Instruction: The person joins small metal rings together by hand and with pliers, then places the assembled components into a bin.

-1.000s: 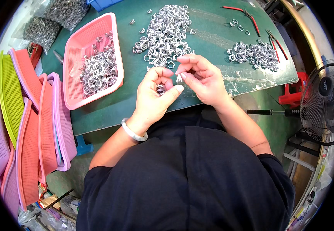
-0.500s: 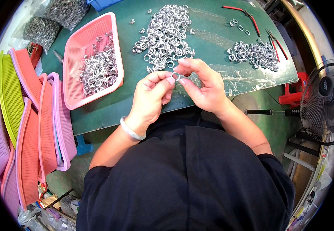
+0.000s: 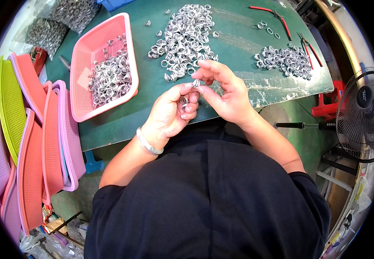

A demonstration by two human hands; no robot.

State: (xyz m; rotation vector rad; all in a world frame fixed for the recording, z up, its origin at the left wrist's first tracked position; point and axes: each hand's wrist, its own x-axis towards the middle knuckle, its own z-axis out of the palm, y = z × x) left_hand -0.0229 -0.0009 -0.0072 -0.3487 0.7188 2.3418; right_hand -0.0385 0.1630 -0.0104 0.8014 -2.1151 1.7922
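Observation:
Between my two hands, at the near edge of the green table, a silver metal ring point(image 3: 196, 83) is pinched at the fingertips. My left hand point(image 3: 169, 105) grips it with thumb and forefinger, and more rings point(image 3: 184, 102) sit in its curled fingers. The thumb and a finger of my right hand point(image 3: 226, 93) close on the ring's other side. Just beyond my hands lies a big pile of silver rings point(image 3: 187, 36). To the left, a pink plastic basket point(image 3: 76, 86) holds many similar rings.
A smaller heap of rings point(image 3: 284, 61) lies on the right, beside two red-handled pliers point(image 3: 311, 51) point(image 3: 277, 16). Coloured baskets point(image 3: 31, 142) are stacked at the left, below bags of rings point(image 3: 47, 35). A black fan point(image 3: 359, 112) and red stool point(image 3: 331, 101) stand at the right.
The ring at my fingertips has turned from showing its round opening to showing its ridged side. My left hand has rolled palm-up, revealing rings in its curled fingers.

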